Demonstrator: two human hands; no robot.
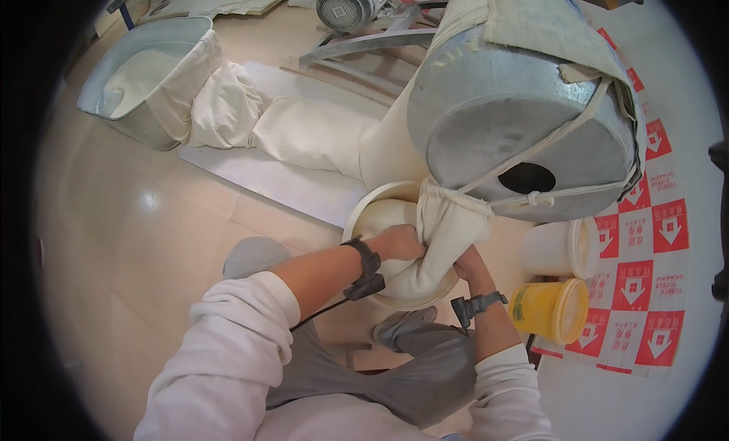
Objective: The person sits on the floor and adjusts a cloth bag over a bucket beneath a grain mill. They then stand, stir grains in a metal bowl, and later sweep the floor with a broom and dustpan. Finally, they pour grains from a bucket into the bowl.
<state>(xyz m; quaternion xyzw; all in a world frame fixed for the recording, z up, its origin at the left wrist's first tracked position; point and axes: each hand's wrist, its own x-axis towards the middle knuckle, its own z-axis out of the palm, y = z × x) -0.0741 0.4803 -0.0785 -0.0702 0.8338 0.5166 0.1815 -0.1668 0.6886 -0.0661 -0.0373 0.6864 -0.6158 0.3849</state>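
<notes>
A cream cloth sleeve (pixel 454 227) hangs from the tied lower side of a large metal drum (pixel 524 114) into a pale round bucket (pixel 351 227). My left hand (pixel 402 244) is closed on the left side of the sleeve, above the bucket. On the sleeve's other side, my right hand (pixel 469 263) grips its edge, with the fingers partly hidden by the cloth. White material or cloth fills the bucket, and I cannot tell which. The bucket stands on the floor between my legs.
A long cloth tube (pixel 311 137) runs over a white board (pixel 266 183) to a metal tub (pixel 163 126) of white powder at the far left. A white pail (pixel 558 247) and a yellow pail (pixel 543 308) stand at right. A motor (pixel 345 8) sits behind.
</notes>
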